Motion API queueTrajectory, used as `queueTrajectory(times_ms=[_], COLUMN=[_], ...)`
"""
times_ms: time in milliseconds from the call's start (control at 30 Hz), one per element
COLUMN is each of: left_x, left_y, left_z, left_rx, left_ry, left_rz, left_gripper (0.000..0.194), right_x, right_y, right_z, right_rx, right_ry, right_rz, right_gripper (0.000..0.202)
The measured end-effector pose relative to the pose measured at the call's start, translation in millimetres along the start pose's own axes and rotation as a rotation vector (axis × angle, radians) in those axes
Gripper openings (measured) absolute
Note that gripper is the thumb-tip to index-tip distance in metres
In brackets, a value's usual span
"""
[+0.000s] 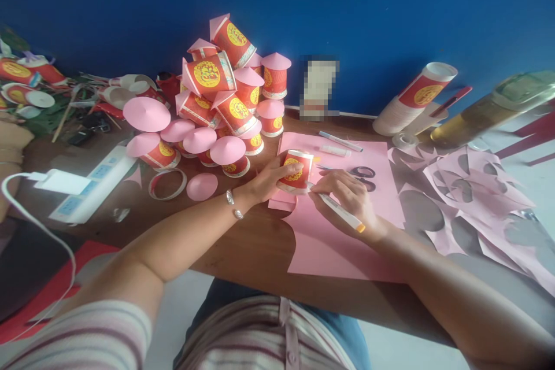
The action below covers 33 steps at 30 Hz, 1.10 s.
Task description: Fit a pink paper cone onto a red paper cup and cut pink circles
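Note:
My left hand is wrapped round a red paper cup with a yellow round print and a white band at its lower edge. In my right hand is a white marker with an orange end; its tip is at the cup's lower right edge. Both hands are above a large pink paper sheet. Scissors with dark handles lie just beyond my right hand, partly hidden by it. Two more markers, one white and one with a blue end, rest farther back on the sheet.
Red cups with pink paper cones are piled at the back left. A tape roll and pink disc lie nearer. A power strip stands left. Cut paper scraps, stacked cups and a bottle are right.

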<state>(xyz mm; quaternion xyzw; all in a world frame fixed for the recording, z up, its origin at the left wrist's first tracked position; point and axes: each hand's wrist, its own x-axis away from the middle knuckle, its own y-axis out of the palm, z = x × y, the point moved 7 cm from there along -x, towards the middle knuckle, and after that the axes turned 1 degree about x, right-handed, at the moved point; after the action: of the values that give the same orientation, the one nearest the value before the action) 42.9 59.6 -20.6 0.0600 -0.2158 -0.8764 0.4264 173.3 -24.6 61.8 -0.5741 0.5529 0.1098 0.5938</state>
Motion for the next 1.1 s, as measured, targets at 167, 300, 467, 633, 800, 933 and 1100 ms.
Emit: queueTrajectory(times_ms=[167, 300, 467, 633, 800, 933, 1100], left_x=[0.5, 0.7, 1.9, 2.2, 0.9, 0.1, 0.6], left_y=[1.6, 1.6, 1.9, 2.4, 0.6, -0.7, -0.1], left_z=[1.6, 3.4, 4.3, 5.8, 4.5, 3.9, 3.3], left_rx=[0.025, 0.015, -0.016, -0.027, -0.038, -0.016, 0.002], left_ry=[0.004, 0.016, 0.009, 0.047, 0.064, 0.079, 0.064], left_rz=[0.004, 0.023, 0.036, 0.022, 0.021, 0.039, 0.045], left_gripper=[0.046, 0.046, 0.047, 0.043, 0.041, 0.039, 0.038], right_x=[0.5, -1.8, -3.0, 0.2, 1.4, -0.3, -3.7], right_y=[-0.1, 0.0, 1.3, 3.7, 4.0, 1.4, -0.9], right_z=[0.8, -2.5, -7.0, -6.7, -5.4, -6.3, -8.3], right_rx=[0.026, 0.037, 0.029, 0.029, 0.018, 0.001, 0.008], right_ry=[0.007, -0.003, -0.015, -0.018, -0.013, -0.012, -0.013], right_rz=[0.014, 0.011, 0.001, -0.017, -0.028, -0.021, -0.01], right_gripper=[0.023, 0.024, 0.023, 0.02, 0.021, 0.022, 0.022])
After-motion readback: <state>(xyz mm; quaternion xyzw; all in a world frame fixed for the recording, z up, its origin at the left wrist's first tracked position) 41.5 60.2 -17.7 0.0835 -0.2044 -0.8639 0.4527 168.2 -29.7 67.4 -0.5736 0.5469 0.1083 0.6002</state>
